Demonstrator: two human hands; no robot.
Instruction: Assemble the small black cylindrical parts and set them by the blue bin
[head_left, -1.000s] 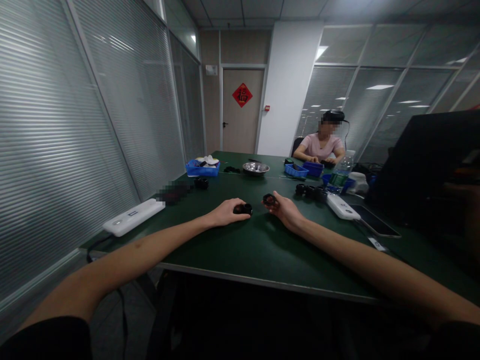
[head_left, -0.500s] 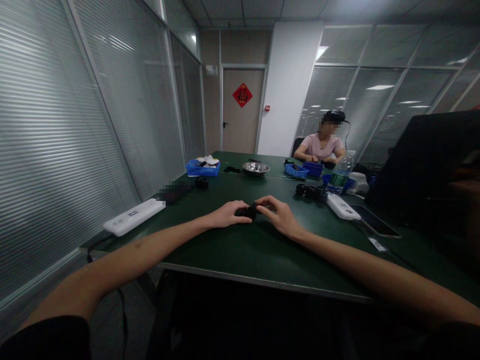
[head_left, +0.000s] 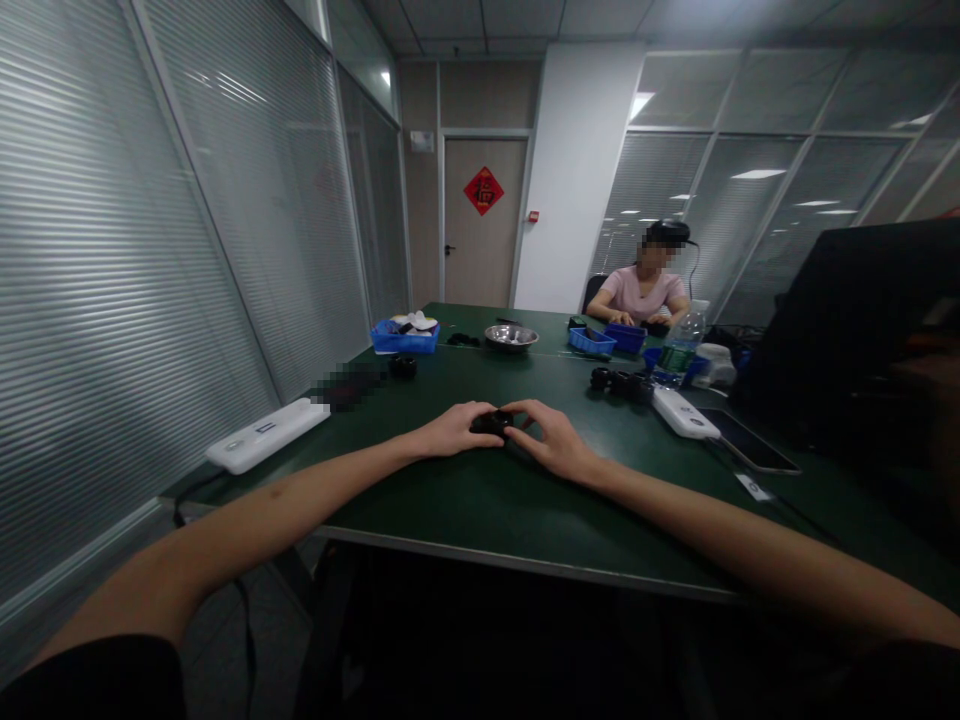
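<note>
Both my hands meet over a small black part in the middle of the green table. My left hand curls round its left side and rests on the tabletop. From the right, my right hand pinches the same part with its fingertips. Most of the part is hidden by my fingers, so I cannot tell whether it is one piece or two joined.
A white power strip lies at the left edge; a second one and a phone lie right. More black parts, blue trays, a steel bowl and a water bottle stand further back. Another person sits at the far end.
A second ago my hands were apart, each holding a black part. My right hand moved left and brought its part against the one in my left hand.
</note>
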